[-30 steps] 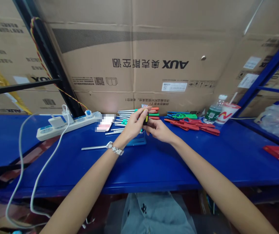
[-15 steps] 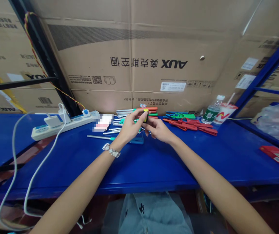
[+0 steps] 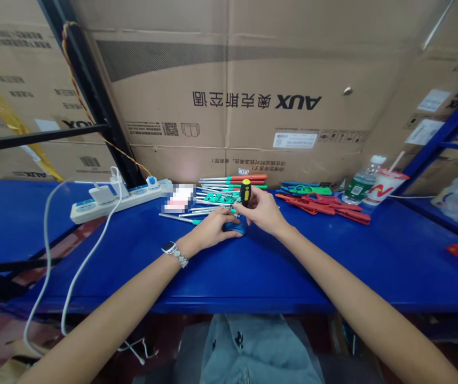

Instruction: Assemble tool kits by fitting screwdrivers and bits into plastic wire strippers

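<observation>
My right hand (image 3: 267,213) is closed on a screwdriver (image 3: 245,193) with a black and yellow handle, held upright. Its tip is hidden by my fingers. On the table beneath it lies a tool with a blue handle (image 3: 235,228), a green collar and a thin metal shaft pointing left. My left hand (image 3: 210,230) is closed over that blue handle, pressing it to the table. Right behind my hands lies a pile of similar metal-shafted tools (image 3: 213,188), some with orange or green handles.
Red plastic parts (image 3: 321,204) and green ones (image 3: 313,189) lie to the right, near a water bottle (image 3: 357,184) and a paper cup (image 3: 385,186). At the left are a power strip (image 3: 88,210) with white cables and a blurred-out flat item (image 3: 179,198). Cardboard (image 3: 253,64) stands behind the table.
My left hand has come down and left from the screwdriver to the blue handle. The screwdriver now stands upright in my right hand alone. The view has shifted slightly.
</observation>
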{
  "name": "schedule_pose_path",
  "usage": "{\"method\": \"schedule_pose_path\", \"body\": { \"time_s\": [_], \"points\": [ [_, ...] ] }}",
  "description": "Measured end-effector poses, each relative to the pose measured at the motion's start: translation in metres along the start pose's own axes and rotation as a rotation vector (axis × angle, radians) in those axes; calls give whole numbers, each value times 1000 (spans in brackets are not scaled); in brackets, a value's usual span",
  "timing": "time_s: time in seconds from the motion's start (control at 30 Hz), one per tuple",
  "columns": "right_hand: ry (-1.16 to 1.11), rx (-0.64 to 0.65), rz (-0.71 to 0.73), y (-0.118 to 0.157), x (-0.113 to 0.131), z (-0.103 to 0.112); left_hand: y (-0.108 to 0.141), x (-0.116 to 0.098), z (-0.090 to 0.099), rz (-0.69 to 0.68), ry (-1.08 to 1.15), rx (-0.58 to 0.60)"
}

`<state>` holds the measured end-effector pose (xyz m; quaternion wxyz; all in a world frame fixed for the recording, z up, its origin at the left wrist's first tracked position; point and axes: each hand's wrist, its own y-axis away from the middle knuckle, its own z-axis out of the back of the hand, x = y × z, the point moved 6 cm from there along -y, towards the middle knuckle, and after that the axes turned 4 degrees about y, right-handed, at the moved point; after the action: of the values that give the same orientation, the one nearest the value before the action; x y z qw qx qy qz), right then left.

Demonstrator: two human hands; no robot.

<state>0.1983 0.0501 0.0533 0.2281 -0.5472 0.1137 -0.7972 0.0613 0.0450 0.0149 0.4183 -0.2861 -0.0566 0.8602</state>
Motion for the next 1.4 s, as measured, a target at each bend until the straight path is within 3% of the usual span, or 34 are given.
{"method": "schedule_pose_path", "body": {
  "time_s": [0.1, 0.23, 0.3, 0.5, 0.67, 0.8, 1.0, 1.17, 1.4],
  "points": [
    [-96, 58, -60, 1, -3, -2, 0, 1, -1, 2, 58, -11],
    [-195, 272, -99, 4, -2, 1, 2, 7, -1, 34, 113, -49],
    [-201, 316, -89, 5, -2, 5, 2, 8, -2, 35, 137, -63],
    [-114, 142, -24, 1, -4, 8, 1, 8, -2, 32, 128, -96],
    [-84, -40, -68, 3, -13, 2, 1, 8, -2, 41, 108, -98],
    [-142, 28, -78, 6, -12, -1, 1, 6, -2, 31, 77, -82],
    [-193, 321, -91, 7, -4, 0, 1, 6, -3, 41, 72, -79],
    [-159, 157, -32, 2, -4, 3, 1, 6, -4, 35, 93, -95],
    [-231, 35, -148, 3, -14, -8, 1, 4, -3, 40, 93, -76]
  ]
}}
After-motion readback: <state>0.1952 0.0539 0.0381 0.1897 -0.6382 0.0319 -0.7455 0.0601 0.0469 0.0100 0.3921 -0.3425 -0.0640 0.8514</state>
